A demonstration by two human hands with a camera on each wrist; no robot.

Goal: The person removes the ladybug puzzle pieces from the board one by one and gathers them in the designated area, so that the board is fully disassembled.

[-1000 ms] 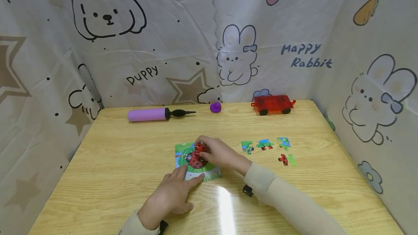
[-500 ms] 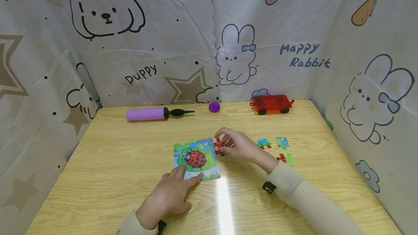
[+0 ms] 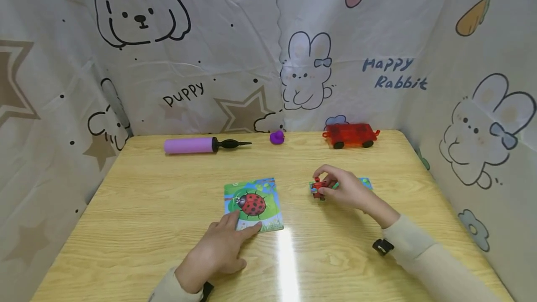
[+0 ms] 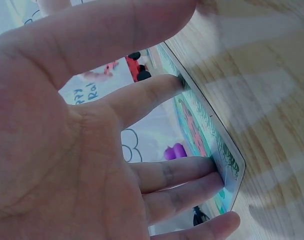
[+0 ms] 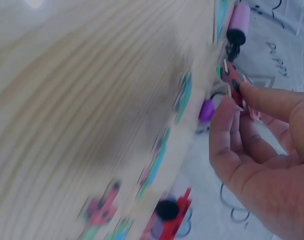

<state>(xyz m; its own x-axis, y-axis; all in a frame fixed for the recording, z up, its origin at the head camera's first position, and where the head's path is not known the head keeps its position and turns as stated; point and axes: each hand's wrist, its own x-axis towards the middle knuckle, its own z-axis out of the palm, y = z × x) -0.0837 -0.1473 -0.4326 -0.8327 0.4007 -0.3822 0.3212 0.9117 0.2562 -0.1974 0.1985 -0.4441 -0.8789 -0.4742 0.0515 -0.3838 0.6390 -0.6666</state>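
My left hand point(image 3: 220, 246) lies with fingers spread, its fingertips resting on the lower edge of a square puzzle board point(image 3: 270, 202) with a ladybug picture. In the left wrist view the same fingertips touch the board's pale border point(image 4: 227, 155). Off to the right, my right hand point(image 3: 346, 190) pinches a red, black-spotted puzzle piece point(image 5: 233, 82) between thumb and fingers, raised above the table in the right wrist view. Loose pieces lie under and around this hand, such as a blue-green piece point(image 3: 366, 183) and a red-green one point(image 5: 101, 209); the hand partly hides them in the head view.
Along the table's back edge stand a purple pump point(image 3: 190, 145) with a black nozzle, a small purple duck point(image 3: 277, 137) and a red toy wagon point(image 3: 351, 135). Printed curtains point(image 3: 235, 50) hang behind the table point(image 3: 147, 209) and at its sides.
My right hand has moved right from over the board to above the loose pieces, carrying the red puzzle piece. The board's ladybug is uncovered. My left hand has stayed in place.
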